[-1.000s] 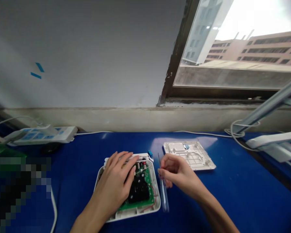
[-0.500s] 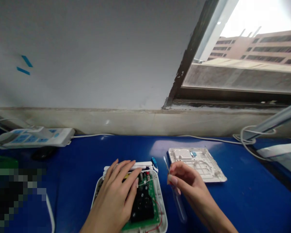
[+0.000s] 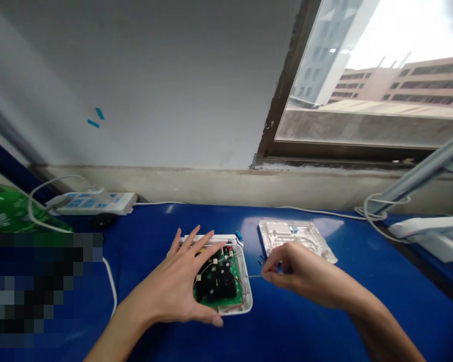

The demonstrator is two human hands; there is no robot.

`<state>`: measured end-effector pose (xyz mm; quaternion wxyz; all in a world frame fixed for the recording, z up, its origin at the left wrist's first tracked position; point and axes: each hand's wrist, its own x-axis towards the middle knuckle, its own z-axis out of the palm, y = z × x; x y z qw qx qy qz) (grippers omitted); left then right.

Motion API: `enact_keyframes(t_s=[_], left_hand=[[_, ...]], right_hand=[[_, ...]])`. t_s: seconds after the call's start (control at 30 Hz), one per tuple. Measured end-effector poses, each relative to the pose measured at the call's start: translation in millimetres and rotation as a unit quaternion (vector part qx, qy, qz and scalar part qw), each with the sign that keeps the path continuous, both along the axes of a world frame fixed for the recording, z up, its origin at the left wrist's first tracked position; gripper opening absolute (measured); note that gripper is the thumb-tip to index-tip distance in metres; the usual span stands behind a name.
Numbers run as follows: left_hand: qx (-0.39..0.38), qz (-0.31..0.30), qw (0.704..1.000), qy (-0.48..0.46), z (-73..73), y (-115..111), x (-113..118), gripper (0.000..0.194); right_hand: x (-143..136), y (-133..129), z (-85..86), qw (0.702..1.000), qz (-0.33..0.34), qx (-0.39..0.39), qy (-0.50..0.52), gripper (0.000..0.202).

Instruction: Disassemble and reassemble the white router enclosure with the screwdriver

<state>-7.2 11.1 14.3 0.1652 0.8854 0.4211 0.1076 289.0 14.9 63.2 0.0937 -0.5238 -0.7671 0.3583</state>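
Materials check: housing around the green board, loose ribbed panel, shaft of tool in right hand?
Housing: probably moulded plastic, white and smooth, with rounded corners.
Ribbed panel: likely moulded plastic, off-white, fairly matte; ribs and perforated patch show.
Tool shaft: perhaps metal, thin, straight, greyish; finish too small to tell.

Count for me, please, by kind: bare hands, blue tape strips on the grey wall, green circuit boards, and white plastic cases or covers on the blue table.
Bare left hand and right hand: 2
Blue tape strips: 2
Green circuit board: 1
White plastic open case and separate cover: 2
Total: 7
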Motion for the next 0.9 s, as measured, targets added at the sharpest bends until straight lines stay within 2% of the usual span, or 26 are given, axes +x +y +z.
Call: enact_keyframes(t_s=[0.13,0.2,0.3,0.4,0.5,0.6,0.7,0.8,0.9], left_hand=[[0.016,-0.007,1.000,0.023,-1.3,-8,-11,0.127],[0.026,0.008,0.999,0.025,-7.8,-11,-18,0.124],[0.042,0.055,0.998,-0.011,-20.5,-15,-26,0.095],[0.045,0.138,0.985,-0.096,-29.8,-19,-27,0.062],[0.039,0.184,0.965,-0.183,-34.2,-23,-23,0.049],[0.019,0.193,0.952,-0.235,-39.0,-25,-22,0.044],[-0.019,0.211,0.933,-0.290,-47.2,-24,-25,0.042],[-0.051,0.222,0.911,-0.343,-54.8,-22,-28,0.042],[-0.060,0.223,0.902,-0.365,-57.3,-22,-28,0.042]], right_hand=[[-15,6,21.0,0.992,0.100,0.004,-0.074,0.019],[-27,8,24.7,0.987,0.119,0.027,-0.109,0.019],[-39,13,23.9,0.980,0.131,0.063,-0.139,0.021],[-38,18,20.2,0.981,0.143,0.029,-0.124,0.018],[-28,21,17.6,0.982,0.140,0.001,-0.126,0.016],[-24,19,16.8,0.978,0.128,0.024,-0.164,0.017],[-32,17,16.0,0.972,0.131,0.041,-0.189,0.020],[-40,17,13.8,0.976,0.143,0.027,-0.161,0.019],[-35,19,11.1,0.981,0.165,-0.006,-0.106,0.018]])
